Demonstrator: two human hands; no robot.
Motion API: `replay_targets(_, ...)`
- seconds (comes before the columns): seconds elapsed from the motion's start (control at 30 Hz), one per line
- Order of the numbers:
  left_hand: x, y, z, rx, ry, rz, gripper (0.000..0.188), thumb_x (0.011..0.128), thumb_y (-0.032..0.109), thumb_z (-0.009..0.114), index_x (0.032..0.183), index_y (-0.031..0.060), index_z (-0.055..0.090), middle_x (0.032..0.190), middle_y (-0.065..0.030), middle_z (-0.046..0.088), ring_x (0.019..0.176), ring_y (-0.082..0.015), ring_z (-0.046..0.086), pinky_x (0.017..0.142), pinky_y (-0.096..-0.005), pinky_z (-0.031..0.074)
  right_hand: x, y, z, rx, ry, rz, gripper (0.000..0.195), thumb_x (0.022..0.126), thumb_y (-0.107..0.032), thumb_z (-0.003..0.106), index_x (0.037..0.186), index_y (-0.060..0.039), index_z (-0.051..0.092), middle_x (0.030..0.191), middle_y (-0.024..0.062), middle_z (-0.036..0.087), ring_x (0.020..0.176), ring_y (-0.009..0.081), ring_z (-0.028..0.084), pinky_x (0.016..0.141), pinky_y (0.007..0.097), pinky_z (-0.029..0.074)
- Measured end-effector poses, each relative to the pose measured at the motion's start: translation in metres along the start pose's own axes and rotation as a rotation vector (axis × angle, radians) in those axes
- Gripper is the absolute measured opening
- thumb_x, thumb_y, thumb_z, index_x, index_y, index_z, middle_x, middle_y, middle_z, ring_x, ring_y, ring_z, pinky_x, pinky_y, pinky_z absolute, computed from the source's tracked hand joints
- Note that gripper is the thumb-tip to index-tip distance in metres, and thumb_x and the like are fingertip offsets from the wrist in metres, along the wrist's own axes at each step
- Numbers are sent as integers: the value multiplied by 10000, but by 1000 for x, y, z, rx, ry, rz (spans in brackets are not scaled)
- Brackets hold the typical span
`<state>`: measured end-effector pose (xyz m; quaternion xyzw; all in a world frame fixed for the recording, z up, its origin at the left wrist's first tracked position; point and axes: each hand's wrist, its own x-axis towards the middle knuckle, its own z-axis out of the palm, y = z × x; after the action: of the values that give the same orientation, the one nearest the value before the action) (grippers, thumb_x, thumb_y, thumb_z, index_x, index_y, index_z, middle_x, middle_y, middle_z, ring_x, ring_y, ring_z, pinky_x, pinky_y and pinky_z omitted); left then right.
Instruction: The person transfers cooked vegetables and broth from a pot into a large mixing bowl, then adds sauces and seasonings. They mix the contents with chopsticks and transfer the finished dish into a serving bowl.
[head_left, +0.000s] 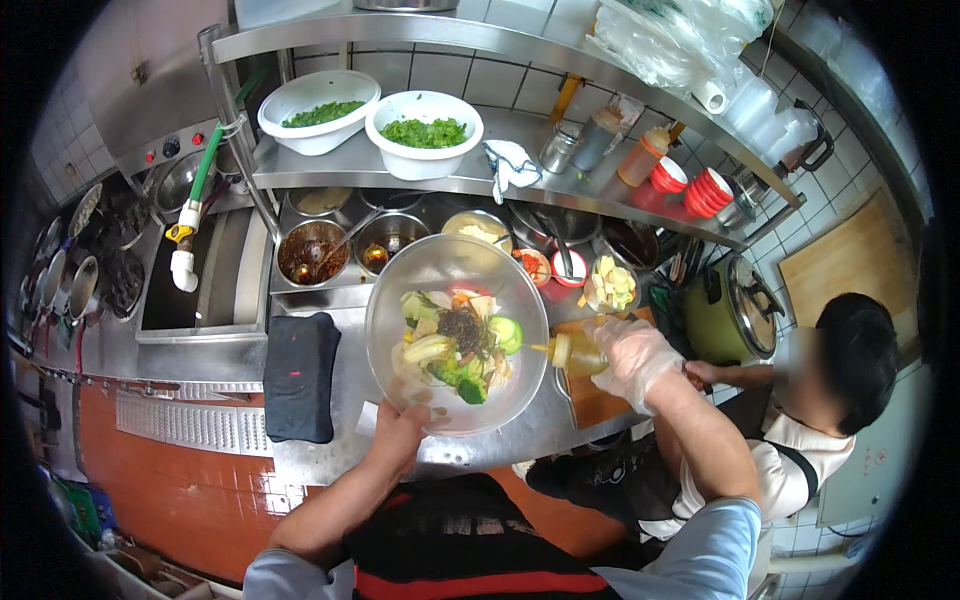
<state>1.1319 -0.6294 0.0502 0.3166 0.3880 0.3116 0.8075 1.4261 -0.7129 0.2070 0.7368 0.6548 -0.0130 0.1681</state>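
Observation:
My left hand (402, 433), bare, grips the near rim of a large translucent plastic bowl (382, 337) over the steel counter. Inside it lie broccoli florets (471, 388), cucumber slices (505, 334), leafy pieces and a dark shredded topping (460, 330). My right hand (628, 355), in a clear plastic glove, holds a squeeze bottle (574, 354) of yellowish liquid on its side. The nozzle points left at the bowl's right rim. Whether liquid is coming out cannot be told. A wooden cutting board (592, 394) lies beneath the bottle.
A folded dark cloth (300, 377) lies left of the bowl. Behind stand a pot of chili sauce (312, 253) and a container of yellow-green slices (612, 282). White basins of chopped greens (424, 150) rest on the shelf. A co-worker (795, 442) stands right, near a green cooker (716, 307).

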Motion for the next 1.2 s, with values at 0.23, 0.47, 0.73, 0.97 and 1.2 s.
replay_targets(0.23, 16, 0, 26, -53, 54, -15, 629, 751, -86, 393, 1368, 13, 324, 1159, -206, 518, 995, -419, 611, 859, -526, 549, 22, 51, 31, 430, 26, -93, 710, 686, -291, 796, 1302, -80, 514, 1175, 172, 617, 1073, 303, 611, 945, 374, 483)
replay_targets(0.47, 4, 21, 53, -191, 32, -14, 711, 696, -69, 386, 1399, -30, 282, 1175, -266, 501, 1048, -499, 576, 885, -587, 535, 78, 128, 28, 1689, 213, -178, 765, 670, -81, 854, 1345, -70, 494, 1197, 14, 608, 1100, 147, 562, 1002, 356, 432)
replay_targets(0.73, -11, -4, 45, -134, 168, 63, 701, 642, -7, 505, 1332, -49, 393, 1250, -233, 518, 1199, -425, 505, 1028, -676, 383, 215, 232, 49, 1617, 1231, 59, 677, 694, -45, 823, 1272, -56, 470, 1125, 41, 614, 1017, 151, 596, 919, 322, 487)
replay_targets(0.97, -24, -11, 30, -87, 223, 85, 688, 659, 37, 545, 1327, -37, 398, 1244, -261, 511, 1194, -450, 502, 1036, -644, 388, 267, 219, 31, 1257, 1199, 491, 754, 699, -142, 819, 1330, -50, 418, 1241, 163, 547, 1164, 306, 537, 1009, 399, 417)
replay_targets(1.2, -45, -11, 31, -96, 260, 28, 713, 689, 119, 637, 1346, 9, 383, 1296, -271, 492, 1159, -478, 526, 1017, -606, 418, 261, 170, 35, 824, 1208, 452, 689, 813, -161, 680, 1383, 49, 353, 1319, 259, 424, 1240, 418, 429, 1066, 461, 349)
